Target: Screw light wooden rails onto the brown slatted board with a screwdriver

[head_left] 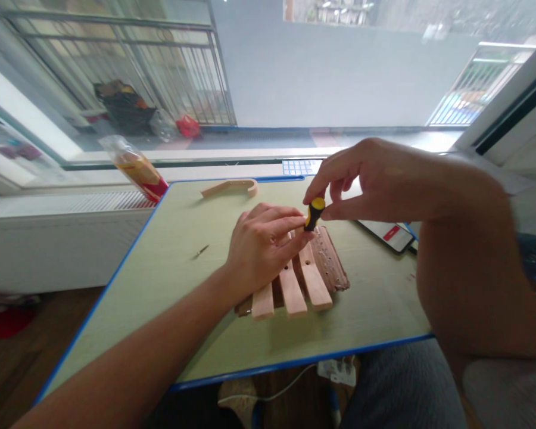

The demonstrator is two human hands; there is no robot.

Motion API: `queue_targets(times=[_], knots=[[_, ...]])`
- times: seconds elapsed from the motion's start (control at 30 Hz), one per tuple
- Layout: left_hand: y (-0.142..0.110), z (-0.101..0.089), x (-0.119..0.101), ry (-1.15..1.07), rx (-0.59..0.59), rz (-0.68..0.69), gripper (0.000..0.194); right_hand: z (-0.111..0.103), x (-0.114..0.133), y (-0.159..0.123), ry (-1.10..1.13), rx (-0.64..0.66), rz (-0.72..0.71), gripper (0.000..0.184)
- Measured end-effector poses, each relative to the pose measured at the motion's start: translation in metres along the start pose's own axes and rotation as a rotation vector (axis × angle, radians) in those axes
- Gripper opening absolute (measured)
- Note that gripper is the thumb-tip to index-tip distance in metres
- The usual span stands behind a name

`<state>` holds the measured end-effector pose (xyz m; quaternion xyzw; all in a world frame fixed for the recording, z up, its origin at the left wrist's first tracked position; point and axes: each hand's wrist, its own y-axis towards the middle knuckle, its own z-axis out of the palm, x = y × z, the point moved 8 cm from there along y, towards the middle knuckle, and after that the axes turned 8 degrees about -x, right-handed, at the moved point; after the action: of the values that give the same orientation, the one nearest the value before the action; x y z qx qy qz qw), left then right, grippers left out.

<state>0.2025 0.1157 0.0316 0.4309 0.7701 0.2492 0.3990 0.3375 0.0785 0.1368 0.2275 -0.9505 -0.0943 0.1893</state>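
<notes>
A short screwdriver [315, 205] with a black and yellow handle stands nearly upright over a wooden piece. The fingertips of my right hand [361, 185] are closed around the top of its handle. Lower down, the thumb and index finger of my left hand [268, 241] pinch around the screwdriver's lower end, hiding its tip. My left palm rests over the light wooden slats [293, 292], several of which lie side by side on a rough brown wooden board [333, 262]. Small dark holes show in two slats.
A curved wooden hook piece [232, 187] lies at the table's back. A small metal bit or screw [201, 251] is left of my hand. A phone [393, 235] lies at the right. A bottle [136, 170] stands by the window, beyond the blue-edged table [161, 256].
</notes>
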Motion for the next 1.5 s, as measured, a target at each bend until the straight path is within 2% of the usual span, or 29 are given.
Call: queue_targets(times=[0.27,0.53,0.7,0.93,1.1,1.37,1.5], knots=[[0.001,0.000,-0.002,0.020,-0.012,0.005,0.026,0.000,0.001,0.003,-0.037,-0.048,-0.005,0.013],[0.001,0.001,-0.001,0.011,-0.003,-0.009,0.026,0.002,-0.008,0.005,-0.101,-0.058,0.092,0.013],[0.002,0.001,-0.002,0.010,-0.003,-0.010,0.027,0.002,-0.009,0.006,-0.147,-0.087,0.112,0.021],[0.002,0.001,-0.002,0.019,-0.007,-0.004,0.030,0.001,-0.010,0.008,-0.245,-0.134,0.122,0.043],[0.002,0.001,-0.001,0.010,-0.004,-0.016,0.031,0.006,-0.007,0.010,-0.251,-0.112,0.138,0.038],[0.001,0.002,0.000,0.002,0.015,0.002,0.026,0.007,-0.011,0.011,-0.252,-0.077,0.151,0.042],[0.000,0.001,-0.001,0.010,0.009,0.015,0.025,0.002,-0.008,0.005,-0.127,-0.066,0.064,0.030]])
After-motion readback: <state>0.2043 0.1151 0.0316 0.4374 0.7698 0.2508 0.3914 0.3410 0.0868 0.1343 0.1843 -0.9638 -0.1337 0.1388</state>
